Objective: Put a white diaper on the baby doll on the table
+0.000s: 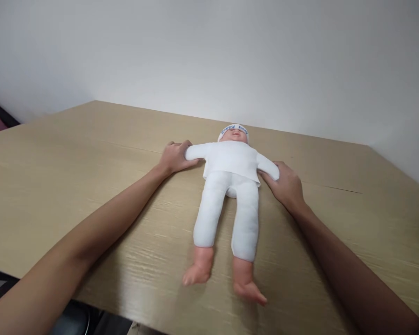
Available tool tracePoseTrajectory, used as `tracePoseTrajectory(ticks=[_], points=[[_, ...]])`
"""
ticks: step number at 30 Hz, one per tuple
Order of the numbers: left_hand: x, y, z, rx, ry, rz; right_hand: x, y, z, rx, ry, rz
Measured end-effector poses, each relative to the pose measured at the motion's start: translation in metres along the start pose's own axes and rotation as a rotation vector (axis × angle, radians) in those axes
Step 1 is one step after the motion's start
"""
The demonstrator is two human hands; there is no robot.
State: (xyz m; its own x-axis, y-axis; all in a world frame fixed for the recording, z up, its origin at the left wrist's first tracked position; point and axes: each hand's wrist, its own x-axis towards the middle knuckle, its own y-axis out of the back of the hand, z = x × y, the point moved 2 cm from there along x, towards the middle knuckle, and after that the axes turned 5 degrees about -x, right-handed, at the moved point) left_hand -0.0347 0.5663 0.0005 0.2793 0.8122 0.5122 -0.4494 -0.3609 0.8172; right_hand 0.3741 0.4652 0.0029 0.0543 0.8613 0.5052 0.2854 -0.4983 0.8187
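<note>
Left hand [175, 156] and right hand [289, 184] grip the arms [198, 150] of a doll [232, 157] lying face-up on a table [63, 177], head [234, 134] at twelve o'clock, feet [199, 270] at six.

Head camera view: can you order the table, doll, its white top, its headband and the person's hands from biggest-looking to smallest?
1. Table
2. Doll
3. White top
4. Left hand and right hand, too alike to rank
5. Headband
</note>
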Motion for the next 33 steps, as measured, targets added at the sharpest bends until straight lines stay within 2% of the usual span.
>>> tracePoseTrajectory(ticks=[3, 6, 13, 17, 22, 26, 30, 33], points=[[0.020, -0.009, -0.003, -0.001, 0.007, -0.017, 0.020, -0.009, 0.005, -0.001, -0.014, -0.003], [0.026, -0.013, -0.004, -0.031, 0.009, -0.042, 0.033, -0.014, 0.009, 0.006, 0.016, -0.017], [-0.007, 0.006, -0.020, -0.166, -0.076, -0.116, 0.032, 0.000, 0.038, -0.020, 0.227, -0.116], [-0.013, 0.011, -0.028, -0.151, -0.067, -0.106, 0.032, 0.003, 0.049, -0.019, 0.228, -0.140], [-0.004, 0.004, -0.032, -0.156, -0.047, -0.102, 0.036, -0.003, 0.052, 0.009, 0.194, -0.097], [-0.002, 0.000, -0.036, -0.178, -0.058, -0.091, 0.035, -0.007, 0.056, 0.037, 0.212, -0.118], [-0.005, 0.001, -0.035, -0.194, -0.039, -0.081, 0.034, -0.009, 0.059, 0.077, 0.237, -0.125], [-0.012, 0.005, -0.029, -0.181, 0.003, -0.054, 0.029, -0.009, 0.061, 0.049, 0.200, -0.083]])
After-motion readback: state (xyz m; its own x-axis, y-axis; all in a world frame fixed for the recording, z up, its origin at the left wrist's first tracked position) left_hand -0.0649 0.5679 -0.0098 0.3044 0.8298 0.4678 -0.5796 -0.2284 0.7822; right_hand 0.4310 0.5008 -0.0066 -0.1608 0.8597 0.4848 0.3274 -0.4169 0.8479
